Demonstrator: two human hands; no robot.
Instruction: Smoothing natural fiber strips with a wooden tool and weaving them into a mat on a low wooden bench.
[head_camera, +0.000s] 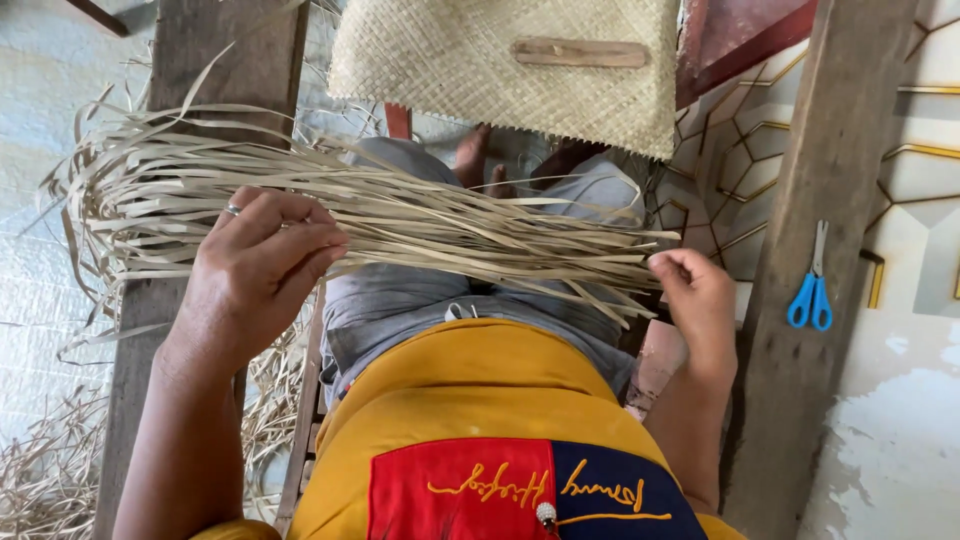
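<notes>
left grip: our left hand (262, 262) is curled over the thick part of the strip bundle (400, 225), fingers wrapped round the top, thumb side underneath as far as we can tell. There's a ring on one finger.
right grip: our right hand (697, 292) is pinching the bundle's loose tips, fingers folded in tight on just a few of them.
which way it lies: the bundle runs pretty much straight across us, left to right, long axis sideways over our lap. The bunched, curly end sticks out past the left hand; the thin end tapers into the right.
who's nearer: the left hand has the bulk of it, the right only has the ends.
how it looks: pale straw-coloured flat strips, dry and ribbon-like, a bit frayed, fanning apart toward the right.
under it: our grey trousers (420, 300) and yellow shirt (470, 400), so it's resting across the knees, not on any desk.
further out: a woven mat panel (450, 60) of the same stuff just past our knees, with a flat wooden piece (580, 52) lying on it.
off right: blue scissors (812, 285) on a wooden plank (800, 380), well apart from the right hand.
floor left: more loose strips (45, 480) scattered down there.
</notes>
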